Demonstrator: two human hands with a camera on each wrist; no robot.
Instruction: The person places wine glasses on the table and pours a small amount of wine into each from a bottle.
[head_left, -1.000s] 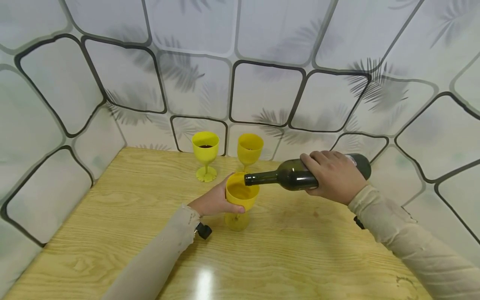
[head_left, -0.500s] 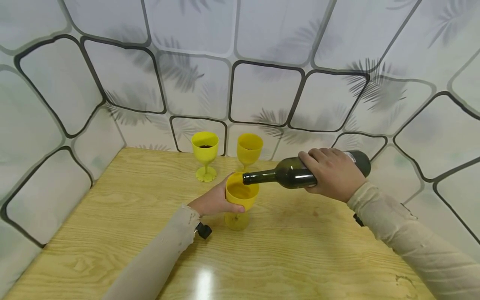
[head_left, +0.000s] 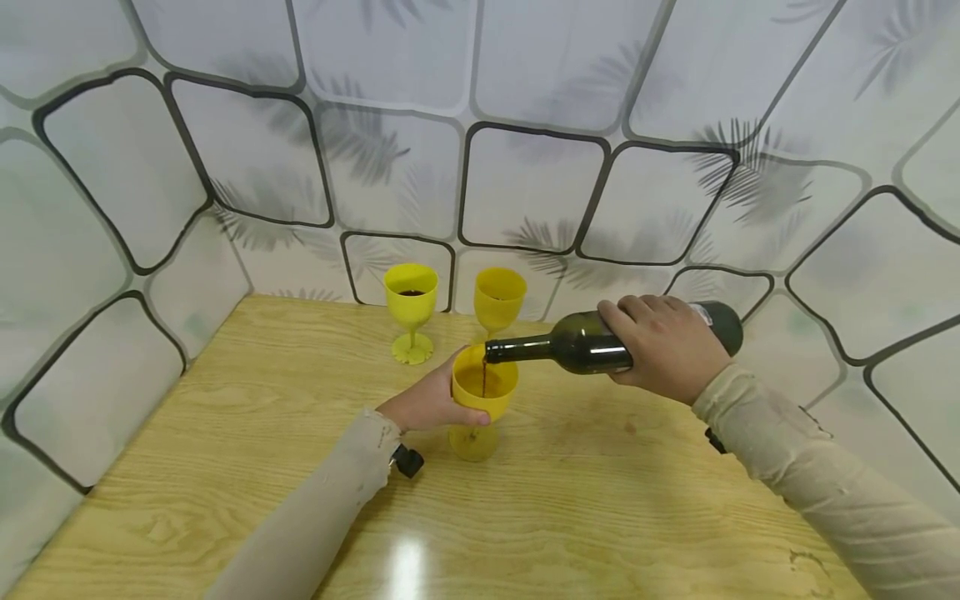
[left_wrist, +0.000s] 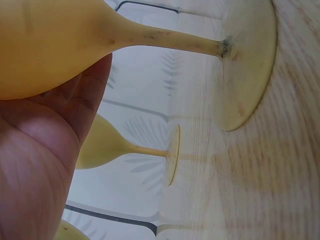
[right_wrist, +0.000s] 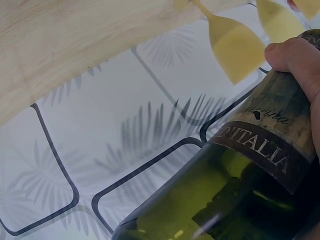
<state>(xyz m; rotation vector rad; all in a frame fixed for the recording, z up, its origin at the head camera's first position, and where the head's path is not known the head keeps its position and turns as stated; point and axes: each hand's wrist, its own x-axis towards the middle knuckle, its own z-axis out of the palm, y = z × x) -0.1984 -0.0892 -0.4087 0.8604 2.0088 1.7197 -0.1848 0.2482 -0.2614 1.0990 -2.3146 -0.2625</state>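
Observation:
My left hand [head_left: 431,404] grips a yellow goblet [head_left: 491,408] round its bowl, thumb on the near side. In the left wrist view, the goblet's stem and round foot [left_wrist: 247,65] show at the tabletop; I cannot tell whether the foot touches it. My right hand [head_left: 671,346] holds a dark green wine bottle [head_left: 585,343] by its body, tipped almost level. The bottle's mouth sits over the goblet's rim, and a thin dark red stream [head_left: 484,379] falls into the bowl. A paper label [right_wrist: 272,125] reading "D'ITALIA" shows in the right wrist view.
Behind the held goblet, two more yellow goblets stand near the wall: a left one [head_left: 411,304] with dark liquid inside and a right one [head_left: 500,296], its stem partly covered. Patterned wall covering [head_left: 532,183] encloses the back and sides of the wooden table [head_left: 585,508].
The bottle's neck has shifted slightly left and up as the bottle levels out. A dark stream now runs from its mouth, absent in the earlier frames. My left hand stays put.

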